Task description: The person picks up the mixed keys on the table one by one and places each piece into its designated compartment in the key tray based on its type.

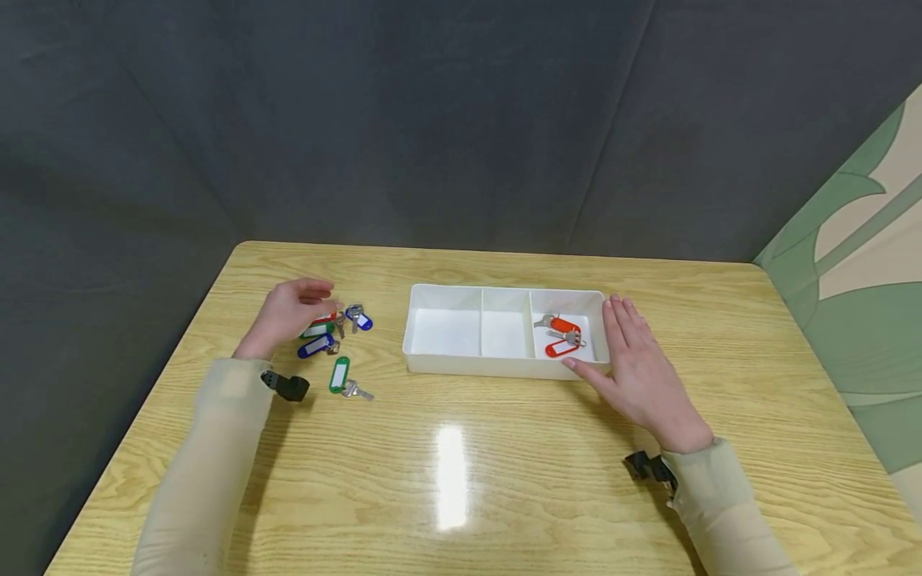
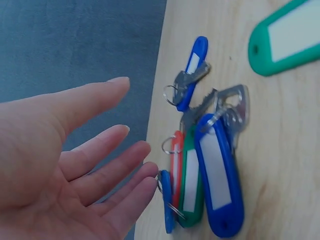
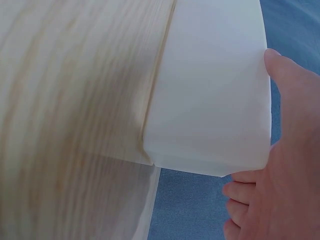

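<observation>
My left hand (image 1: 286,314) hovers over a cluster of tagged keys at the left, fingers loosely extended and holding nothing. In the left wrist view, its fingertips are beside a red tag (image 2: 176,160), a green tag (image 2: 191,180) and a blue tag (image 2: 220,180) with metal keys. My right hand (image 1: 644,380) rests against the right end of a white three-compartment tray (image 1: 461,366), fingers straight along the end wall and thumb at the front rim. Two red-tagged keys (image 1: 564,338) lie in the tray's right compartment.
A green-tagged key (image 1: 339,374) lies apart, nearer me than the cluster. Another blue-tagged key (image 1: 359,318) is at the cluster's right side. Behind the wooden table (image 1: 504,480) hangs a dark cloth (image 1: 403,128). The tray's left and middle compartments show bare white floors.
</observation>
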A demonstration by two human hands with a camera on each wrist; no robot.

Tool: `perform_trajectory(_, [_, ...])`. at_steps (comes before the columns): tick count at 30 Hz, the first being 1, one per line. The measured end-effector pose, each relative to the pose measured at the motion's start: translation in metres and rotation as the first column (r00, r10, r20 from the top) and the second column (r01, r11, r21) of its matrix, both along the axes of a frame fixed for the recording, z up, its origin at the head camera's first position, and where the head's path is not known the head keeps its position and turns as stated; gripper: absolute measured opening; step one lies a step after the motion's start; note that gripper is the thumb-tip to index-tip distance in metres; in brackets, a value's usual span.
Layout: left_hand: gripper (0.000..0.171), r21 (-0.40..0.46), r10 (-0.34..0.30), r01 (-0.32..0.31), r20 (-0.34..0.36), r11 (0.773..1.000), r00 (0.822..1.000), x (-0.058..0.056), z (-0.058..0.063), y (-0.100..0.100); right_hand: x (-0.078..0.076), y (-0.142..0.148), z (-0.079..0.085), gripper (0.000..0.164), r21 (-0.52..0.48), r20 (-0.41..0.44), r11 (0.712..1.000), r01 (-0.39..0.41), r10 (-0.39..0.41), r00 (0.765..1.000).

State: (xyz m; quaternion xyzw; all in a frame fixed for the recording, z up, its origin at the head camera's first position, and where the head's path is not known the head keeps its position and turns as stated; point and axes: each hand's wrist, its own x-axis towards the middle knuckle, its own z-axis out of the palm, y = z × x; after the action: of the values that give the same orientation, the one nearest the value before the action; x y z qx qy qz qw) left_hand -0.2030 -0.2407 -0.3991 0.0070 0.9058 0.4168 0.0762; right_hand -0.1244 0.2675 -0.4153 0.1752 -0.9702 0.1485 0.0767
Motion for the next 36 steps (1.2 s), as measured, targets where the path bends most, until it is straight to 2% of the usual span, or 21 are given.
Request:
perform_trajectory(6, [0.05, -0.037, -0.015, 0.016, 0.033, 0.999, 0.999, 0.001, -0.005, -0.002, 0.001, 0.0, 0.001, 0.1, -0.005, -0.004, 1.0, -0.002, 0.002, 1.0])
perform_trajectory(13, [0.044, -0.123, -0.018, 0.019, 0.008, 0.992, 1.0, 0.002, -0.008, 0.003, 0.001, 0.0, 0.002, 0.1, -0.008, -0.009, 1.0, -0.007, 0.007, 1.0])
perform_trajectory(25, [0.041, -0.212, -0.048, 0.041, -0.028, 0.976, 0.998, 0.001, -0.012, 0.008, 0.001, 0.0, 0.002, 0.1, -0.001, -0.014, 1.0, -0.006, 0.006, 1.0])
perform_trajectory(31, [0.041, -0.217, -0.1, 0.104, 0.027, 0.971, 0.995, 0.0, -0.012, 0.008, 0.0, 0.0, 0.002, 0.1, -0.004, -0.013, 1.0, -0.009, 0.009, 1.0])
perform_trajectory(36, [0.037, -0.222, -0.152, 0.154, 0.026, 0.963, 0.988, 0.0, -0.012, 0.007, 0.0, 0.001, 0.002, 0.1, -0.001, -0.006, 1.0, -0.009, 0.009, 1.0])
